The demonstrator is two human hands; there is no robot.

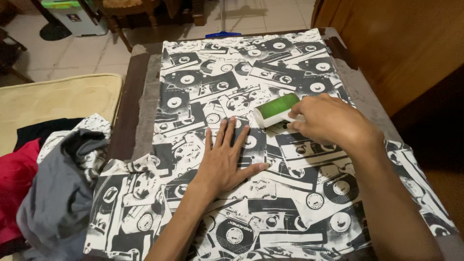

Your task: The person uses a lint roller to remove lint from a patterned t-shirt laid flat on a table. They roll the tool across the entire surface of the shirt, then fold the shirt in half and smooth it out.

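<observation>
Pale floor tiles (72,53) and a wooden cabinet wall (401,43) frame a dark wooden table (126,104) draped with a grey cloth (147,111), on which a black-and-white cotton garment printed with cassette tapes (203,87) lies spread flat. Near the middle of that garment, the left hand (224,162) rests palm down, fingers spread and pressed against the fabric. Just beyond it, the right hand (328,121) is closed around the white handle of a green cylindrical lint roller (276,109) — the roller head lies on the print, touching the fabric, close to the left hand's fingertips. Off the garment's left side, a heap of loose clothes — a grey piece (63,193), a red one (14,183) and a black one (46,128) — sits against a cream-coloured cushion (58,96). Beyond the garment's far edge, a blue object (222,34) shows at the table's rim, with a white bin with a green lid (72,14) and wooden chair legs (125,36) farther back on the tiles.
</observation>
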